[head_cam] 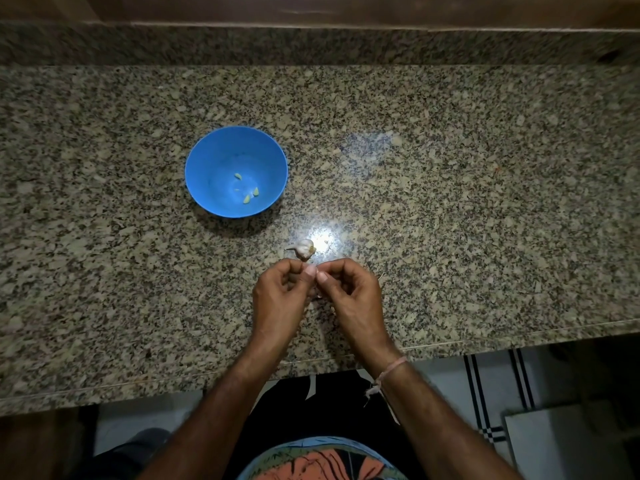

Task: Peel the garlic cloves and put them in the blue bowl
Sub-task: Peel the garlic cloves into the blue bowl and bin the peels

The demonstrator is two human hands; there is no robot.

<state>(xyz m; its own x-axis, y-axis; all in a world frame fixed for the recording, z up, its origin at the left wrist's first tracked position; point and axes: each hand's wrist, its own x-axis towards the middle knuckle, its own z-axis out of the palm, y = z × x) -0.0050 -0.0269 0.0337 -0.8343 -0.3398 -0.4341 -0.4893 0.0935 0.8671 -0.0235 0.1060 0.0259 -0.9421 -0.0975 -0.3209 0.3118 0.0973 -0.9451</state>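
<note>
A blue bowl (207, 161) stands on the granite counter left of centre, with three peeled garlic cloves (246, 194) on its bottom. A partly broken garlic bulb (303, 248) lies on the counter just beyond my hands. My left hand (278, 301) and my right hand (349, 296) meet over the counter's near part, fingertips together, pinching a small garlic clove between them. The clove is almost fully hidden by the thumbs and fingers.
The speckled granite counter (450, 202) has a raised back ledge at the top. Its front edge runs diagonally near my forearms. A bright light glare sits beside the bulb. Tiled floor and a white box show below right.
</note>
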